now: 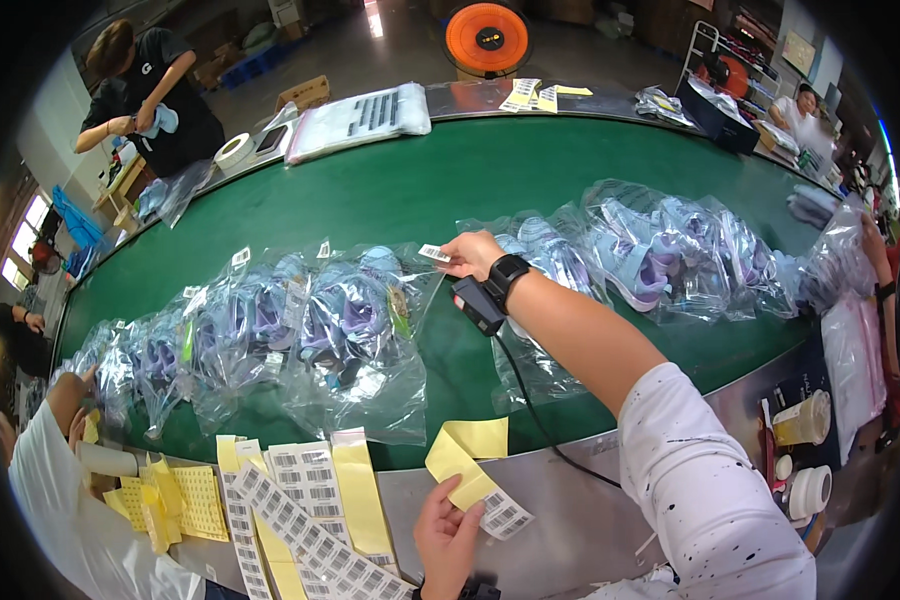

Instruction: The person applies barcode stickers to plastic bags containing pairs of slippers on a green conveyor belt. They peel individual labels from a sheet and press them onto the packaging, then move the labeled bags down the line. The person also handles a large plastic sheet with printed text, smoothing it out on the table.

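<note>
My right hand point(473, 257) reaches across the green surface and pinches a small white barcode label point(435, 253) at the top right corner of a clear bag. In that bag lies a pair of light blue and purple shoes point(355, 310). A black band and a small dark device point(477, 305) with a cable sit at my right wrist. My left hand point(448, 540), low in the middle, holds a strip of barcode labels point(505, 514) between thumb and fingers. Its yellow backing point(470, 447) curls up above the hand.
Bagged shoes point(660, 250) line the green conveyor belt point(320, 200) on both sides. Label sheets point(305, 480) lie on the metal edge at left. A cup point(802, 420) stands at right. One co-worker point(155, 100) stands far left; others' arms reach in at both sides.
</note>
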Tool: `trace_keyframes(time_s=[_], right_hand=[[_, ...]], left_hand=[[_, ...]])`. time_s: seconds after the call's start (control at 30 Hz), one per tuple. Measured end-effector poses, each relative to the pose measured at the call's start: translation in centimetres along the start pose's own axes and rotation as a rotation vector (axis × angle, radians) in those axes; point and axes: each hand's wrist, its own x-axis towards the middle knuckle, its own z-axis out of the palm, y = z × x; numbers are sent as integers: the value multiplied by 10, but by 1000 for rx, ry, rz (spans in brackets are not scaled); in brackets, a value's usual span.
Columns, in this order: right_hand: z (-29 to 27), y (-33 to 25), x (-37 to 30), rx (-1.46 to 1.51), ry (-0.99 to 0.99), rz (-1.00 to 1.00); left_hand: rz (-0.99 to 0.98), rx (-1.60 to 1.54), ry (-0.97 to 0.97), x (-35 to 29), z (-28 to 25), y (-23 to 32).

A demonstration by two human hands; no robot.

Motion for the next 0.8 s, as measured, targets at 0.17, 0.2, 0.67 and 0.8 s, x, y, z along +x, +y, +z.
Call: trace_keyframes(time_s=[0.17, 0.2, 0.67, 0.8], right_hand=[[16, 18, 10, -180, 393, -149], [1, 19, 21, -274, 435, -203], [-138, -64, -124, -1365, -18, -781], [-148, 1, -136, -1084, 55, -747]], left_hand=[[12, 24, -14, -3, 3, 5], [14, 21, -43, -1, 8, 3], [95, -63, -61, -4, -1, -5], [108, -82, -41, -4, -2, -9]])
